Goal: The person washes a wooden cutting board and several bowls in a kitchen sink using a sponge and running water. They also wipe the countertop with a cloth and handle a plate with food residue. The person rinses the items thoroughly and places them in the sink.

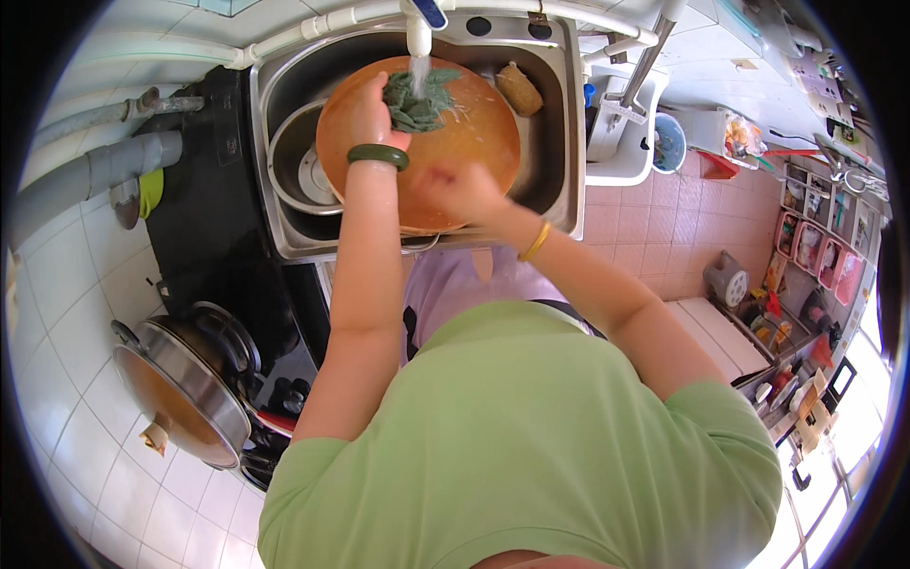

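Observation:
A round orange-brown board (473, 135), wet and apparently wooden, lies across the steel sink (574, 142). My left hand (371, 114) grips a dark green cloth (421, 107) above the board's far part. Water from the white tap (419, 39) runs straight onto that cloth. Blurred by motion, my right hand (458, 190) is over the near right part of the board; its fingers look curled, but whether they hold anything is unclear. Under the board's left side, a metal basin (279, 167) is partly hidden.
A tan, rough oblong thing (520, 89), perhaps a loofah, rests in the sink's right side. To the left is a black counter (206, 185), with a large lidded pan (192, 384) nearer me. A white tub (625, 171) and a blue bin (668, 142) stand right of the sink.

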Available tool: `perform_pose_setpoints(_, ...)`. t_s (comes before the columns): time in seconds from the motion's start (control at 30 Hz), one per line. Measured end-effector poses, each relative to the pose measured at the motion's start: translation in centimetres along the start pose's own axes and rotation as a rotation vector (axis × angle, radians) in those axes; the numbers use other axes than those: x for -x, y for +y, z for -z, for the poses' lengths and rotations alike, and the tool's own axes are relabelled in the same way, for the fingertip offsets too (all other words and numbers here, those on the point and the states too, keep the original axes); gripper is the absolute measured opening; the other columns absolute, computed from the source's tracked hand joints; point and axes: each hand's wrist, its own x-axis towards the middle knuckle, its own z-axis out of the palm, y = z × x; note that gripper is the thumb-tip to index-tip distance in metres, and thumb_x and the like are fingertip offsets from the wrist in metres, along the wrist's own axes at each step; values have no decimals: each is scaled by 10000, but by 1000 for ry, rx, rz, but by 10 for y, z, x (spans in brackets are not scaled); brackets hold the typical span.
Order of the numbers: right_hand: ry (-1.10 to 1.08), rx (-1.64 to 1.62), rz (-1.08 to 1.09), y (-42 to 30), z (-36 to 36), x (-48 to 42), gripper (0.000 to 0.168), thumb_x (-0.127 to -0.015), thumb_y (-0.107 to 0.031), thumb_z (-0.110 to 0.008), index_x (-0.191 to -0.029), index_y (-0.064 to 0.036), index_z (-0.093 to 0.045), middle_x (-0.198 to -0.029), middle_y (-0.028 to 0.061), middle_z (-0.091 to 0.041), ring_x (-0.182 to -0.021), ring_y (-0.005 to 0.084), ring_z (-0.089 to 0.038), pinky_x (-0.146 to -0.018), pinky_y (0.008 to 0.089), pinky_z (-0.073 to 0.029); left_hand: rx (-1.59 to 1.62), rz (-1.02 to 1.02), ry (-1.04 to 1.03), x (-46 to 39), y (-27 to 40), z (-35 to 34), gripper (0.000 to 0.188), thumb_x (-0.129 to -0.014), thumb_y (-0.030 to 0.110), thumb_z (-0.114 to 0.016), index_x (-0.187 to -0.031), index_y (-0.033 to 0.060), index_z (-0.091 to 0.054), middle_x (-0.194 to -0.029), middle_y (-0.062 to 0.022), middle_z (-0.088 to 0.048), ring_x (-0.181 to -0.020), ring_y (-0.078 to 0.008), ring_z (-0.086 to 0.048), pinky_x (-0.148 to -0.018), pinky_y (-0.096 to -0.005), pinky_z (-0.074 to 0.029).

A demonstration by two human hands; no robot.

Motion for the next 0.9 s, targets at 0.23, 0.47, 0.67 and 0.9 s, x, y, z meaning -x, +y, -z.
perform_pose_setpoints(0.23,395,-1509,-170,-27,37,-87,366,-936,-366,-427,-1157,-84,-501,-1109,82,-562,-962,257,-554,-886,402,-441,-1125,-654,-81,-1,-45,-34,263,-800,182,-621,-1009,24,-591,-994,-155,-621,-932,-261,-596,-800,-368,-460)
perform_pose_setpoints(0.47,438,-1684,-222,-7,31,-60,366,-966,-359,-347,-1187,-105,-487,-1194,69,-530,-1083,254,-506,-950,424,-398,-1333,-780,-467,-9,-75,-11,283,-925,202,-457,-1147,70,-574,-1202,-151,-560,-1175,-316,-472,-989,-396,-360)
perform_pose_setpoints(0.67,829,-1915,-171,17,80,-51,228,-959,-190,-332,-852,-90,-506,-896,78,-581,-860,228,-568,-839,399,-472,-721,-414,-427,-6,-113,-56,225,-896,152,-514,-760,-4,-603,-763,-94,-638,-675,-196,-593,-683,-300,-478)
perform_pose_setpoints(0.9,1239,-1574,-446,34,117,-41,241,-911,-214,-394,-745,-53,-464,-637,59,-473,-556,208,-492,-537,338,-456,-382,-46,-65,-34,-167,-84,347,-914,236,-494,-623,77,-391,-559,-13,-368,-453,-162,-374,-476,-332,-397)
